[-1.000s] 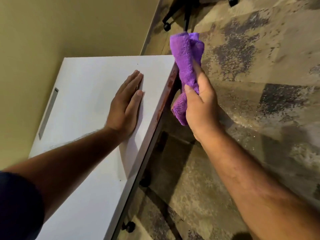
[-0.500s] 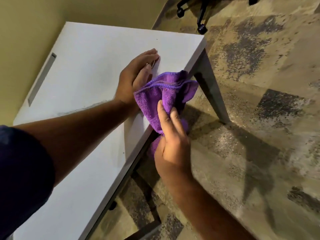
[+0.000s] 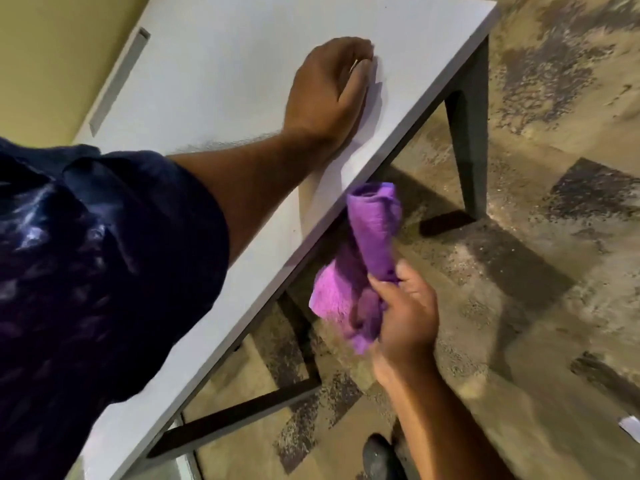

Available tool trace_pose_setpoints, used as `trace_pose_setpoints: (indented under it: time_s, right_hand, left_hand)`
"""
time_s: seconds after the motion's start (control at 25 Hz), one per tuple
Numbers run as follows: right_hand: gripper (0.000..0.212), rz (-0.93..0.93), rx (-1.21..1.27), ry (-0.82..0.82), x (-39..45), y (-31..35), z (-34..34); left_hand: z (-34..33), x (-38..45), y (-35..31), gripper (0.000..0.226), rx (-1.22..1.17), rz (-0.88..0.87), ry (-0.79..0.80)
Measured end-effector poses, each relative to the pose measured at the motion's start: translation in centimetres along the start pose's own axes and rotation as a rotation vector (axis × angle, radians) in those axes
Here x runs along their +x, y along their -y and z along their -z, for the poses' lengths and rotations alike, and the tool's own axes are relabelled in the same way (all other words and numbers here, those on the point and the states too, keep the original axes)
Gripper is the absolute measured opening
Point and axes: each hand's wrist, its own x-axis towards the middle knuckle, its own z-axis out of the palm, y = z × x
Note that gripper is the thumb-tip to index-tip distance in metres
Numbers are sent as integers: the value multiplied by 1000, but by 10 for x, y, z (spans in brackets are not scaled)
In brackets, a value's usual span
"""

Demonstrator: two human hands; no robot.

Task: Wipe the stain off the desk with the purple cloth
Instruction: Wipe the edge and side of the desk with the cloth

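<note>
The white desk runs from lower left to upper right. My left hand rests on the desktop near its front edge, fingers curled under, holding nothing visible. My right hand is off the desk, below its front edge, shut on the bunched purple cloth. The cloth's upper end touches or nearly touches the desk's front edge. No stain shows on the visible desktop.
A narrow cable slot lies along the desk's back side by the yellow wall. Dark desk legs and a floor bar stand on mottled carpet. A dark shoe is at the bottom.
My right hand has drawn the cloth down and toward me along the desk's front edge. My left hand's fingers have curled from flat. The view has shifted toward the desk's right end.
</note>
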Motion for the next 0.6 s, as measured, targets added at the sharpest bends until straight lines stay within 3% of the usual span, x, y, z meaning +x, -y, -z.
trace_pose_setpoints:
  time_s: [0.08, 0.2, 0.32, 0.48, 0.6]
  right_hand:
    - [40, -164, 302, -111, 9, 16, 12]
    - [42, -267, 567, -9, 29, 48, 17]
    - [39, -167, 555, 13, 46, 81, 16]
    - [35, -125, 496, -42, 66, 136, 7]
    - [32, -159, 428, -81, 90, 188, 0]
  left_hand:
    - [1, 0, -4, 32, 89, 22, -18]
    - [5, 2, -7, 32, 154, 82, -30]
    - [0, 9, -6, 43, 198, 173, -27]
    - [-5, 15, 6, 78, 184, 309, 141]
    - [-3, 19, 15, 88, 72, 440, 73]
